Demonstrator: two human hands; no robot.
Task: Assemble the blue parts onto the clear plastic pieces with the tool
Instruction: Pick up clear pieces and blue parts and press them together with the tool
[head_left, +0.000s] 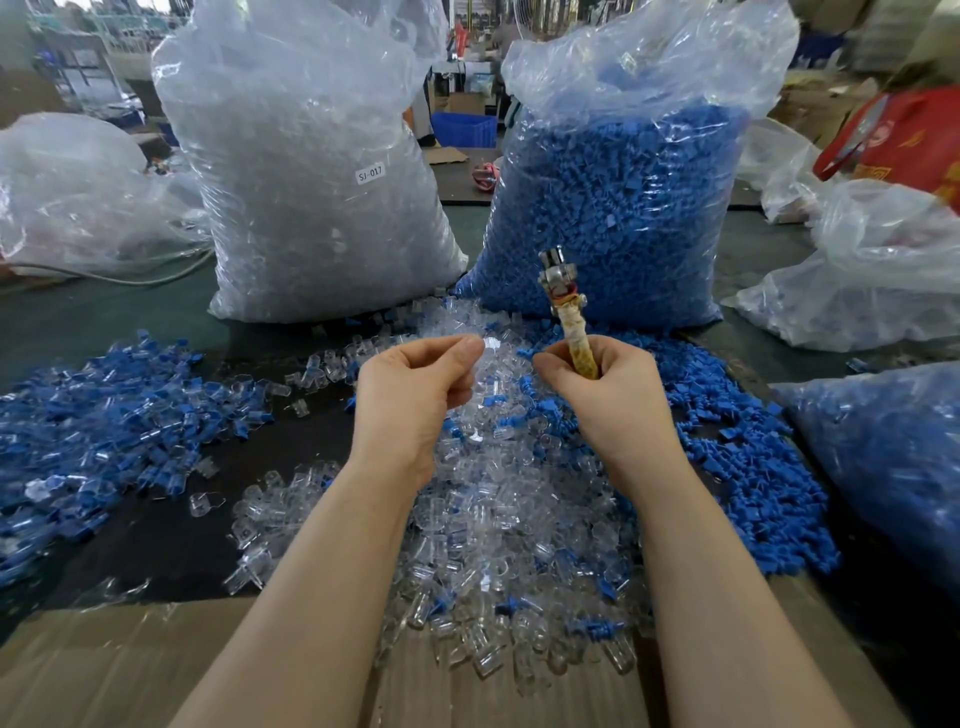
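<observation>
A worker's right hand (605, 387) grips the taped handle of a small metal-headed tool (563, 306), held upright, while the left hand (410, 395) pinches a clear plastic piece (491, 344) between thumb and fingertips; the two hands hover close together, not touching, above the tabletop (171, 525). Directly beneath them spreads a heap of clear plastic pieces (498, 519) dotted with stray blue ones. Loose blue parts (748, 467) lie banked to the right of that heap, and a mixed pile of blue-and-clear pieces (104, 415) sits to the left. Behind the hands stand two tall transparent sacks, one of clear pieces (311, 171) labelled SJ-017 and one of blue parts (623, 208), blocking most of the workshop beyond. Flattened cardboard (104, 670) covers the near edge
</observation>
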